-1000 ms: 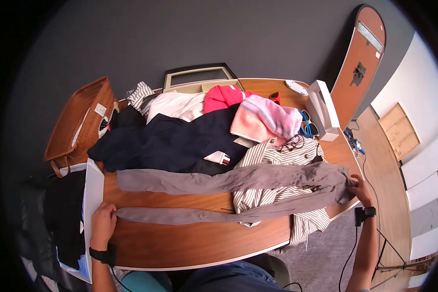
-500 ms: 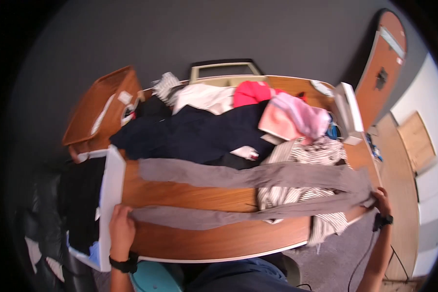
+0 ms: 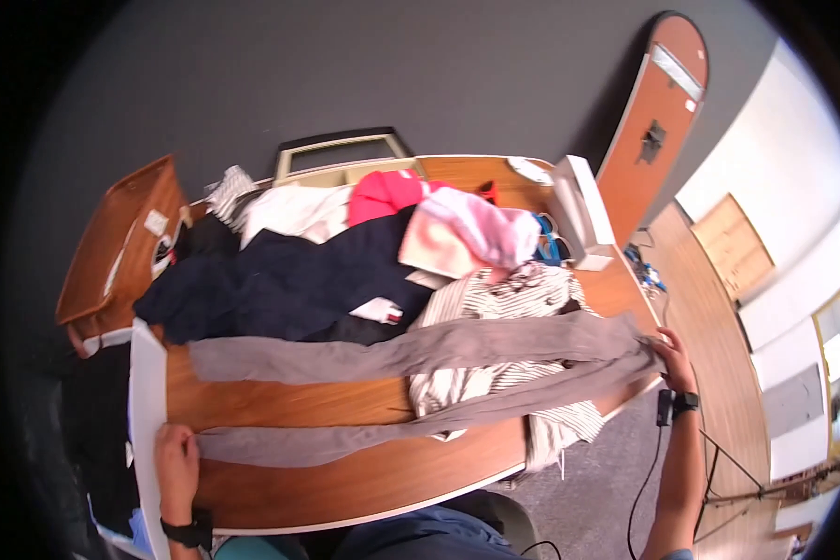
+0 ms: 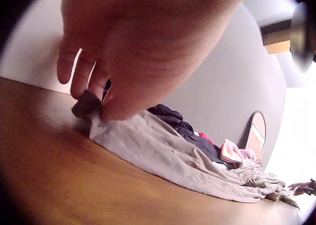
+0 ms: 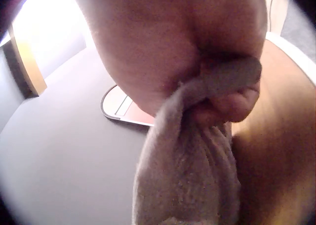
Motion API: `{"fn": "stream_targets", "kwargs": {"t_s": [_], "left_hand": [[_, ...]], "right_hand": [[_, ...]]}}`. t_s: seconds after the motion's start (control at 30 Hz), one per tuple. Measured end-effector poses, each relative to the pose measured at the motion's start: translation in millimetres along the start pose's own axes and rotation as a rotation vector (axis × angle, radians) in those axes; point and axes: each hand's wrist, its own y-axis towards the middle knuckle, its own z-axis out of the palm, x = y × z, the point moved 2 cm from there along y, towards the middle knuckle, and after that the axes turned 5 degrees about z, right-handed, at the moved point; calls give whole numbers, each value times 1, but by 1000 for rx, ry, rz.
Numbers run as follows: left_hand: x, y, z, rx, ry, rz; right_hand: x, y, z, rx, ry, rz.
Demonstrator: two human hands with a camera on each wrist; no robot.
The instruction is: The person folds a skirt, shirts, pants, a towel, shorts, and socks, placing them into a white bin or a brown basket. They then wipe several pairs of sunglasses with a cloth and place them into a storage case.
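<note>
Grey-brown trousers (image 3: 513, 341) lie stretched across the table, their two legs parted and pointing left. My left hand (image 3: 176, 471) pinches the hem of the near leg, beside the white box; the left wrist view shows a bunched bit of the grey cloth (image 4: 133, 136) between thumb and fingers. At the table's right end my right hand (image 3: 677, 359) grips the waist end of the trousers. Fingers curl round a fold of that cloth (image 5: 182, 175) in the right wrist view. Under the trousers is a striped garment (image 3: 476, 303), partly hidden and hanging over the front edge.
Behind the trousers are a dark navy garment (image 3: 280, 280), a white one (image 3: 299, 213), a bright pink one (image 3: 383, 194) and a pink towel (image 3: 476, 229). A wicker basket (image 3: 112, 243) and a white box (image 3: 149, 401) stand left. Another white box (image 3: 583, 210) stands back right.
The head view swung right and back. Both hands keep hold of the trousers. My left hand has come slightly nearer the front edge, and the near leg lies wider and farther from the other.
</note>
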Motion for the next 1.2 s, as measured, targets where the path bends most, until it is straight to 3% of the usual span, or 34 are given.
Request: {"fn": "stream_targets", "kwargs": {"t_s": [0.03,0.1,0.13,0.2,0.27,0.4,0.63,0.7,0.8,0.87,0.9,0.93,0.97,1.0,1.07,1.13,1.2], "left_hand": [[-7,4,-1,2,-15,18],[-16,3,-11,-238,53,87],[-14,2,-11,-234,59,86],[-7,-1,-12,-338,-93,-36],[-7,-4,-14,-345,-67,-58],[-1,-7,0,-183,142,-74],[-4,-8,-14,-394,59,-4],[-9,-13,-12,-39,193,56],[-29,-16,-21,43,77,97],[-32,-8,-23,11,-12,69],[-27,-3,-18,5,-88,19],[-17,-3,-7,-45,-92,33],[-5,-1,4,-94,-94,51],[0,3,9,-41,-54,33],[-3,7,5,-120,-9,20],[-7,12,10,111,-241,-35],[1,14,19,62,-300,36]], "right_hand": [[2,2,-9,-23,-3,-2],[-2,9,-11,18,-68,21],[5,4,-11,30,-71,47],[-8,17,-27,5,-55,48],[-11,20,-34,-24,-140,61],[-25,26,-50,-20,-235,124],[-33,29,-74,-33,-176,189],[-40,32,-78,-50,-252,200],[-53,39,-81,-72,-291,208],[-65,44,-89,-108,-333,150],[-75,49,-92,-8,-145,105],[-62,44,-43,-43,-239,137],[-100,64,-103,123,83,94],[-120,82,-119,78,35,140],[-58,32,-79,-64,-375,267],[-79,42,-96,41,-316,184],[-146,91,-140,-5,-150,41]]}}
